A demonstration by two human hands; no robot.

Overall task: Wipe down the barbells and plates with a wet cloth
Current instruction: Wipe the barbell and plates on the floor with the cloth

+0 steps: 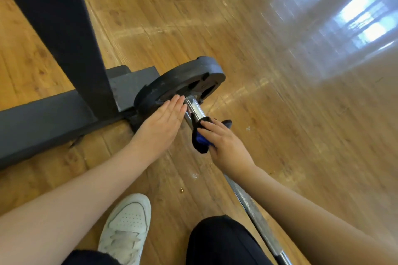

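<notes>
The left hand (163, 120) lies flat, fingers straight and together, its tips touching the face of the black plate (183, 84) at twelve o'clock from the shoe (127, 228). The right hand (226, 146) grips a dark blue cloth (200, 137) curled around the barbell (252, 206), just at five o'clock from the plate. A dark rack (64, 34) stands at ten o'clock on the wooden floor (280, 114).

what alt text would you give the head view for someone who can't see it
A person's right hand grips a dark blue cloth wrapped on a chrome barbell, while the flat left hand presses a black weight plate on the bar's end. A dark rack frame and a white sneaker sit on the wooden floor.
</notes>
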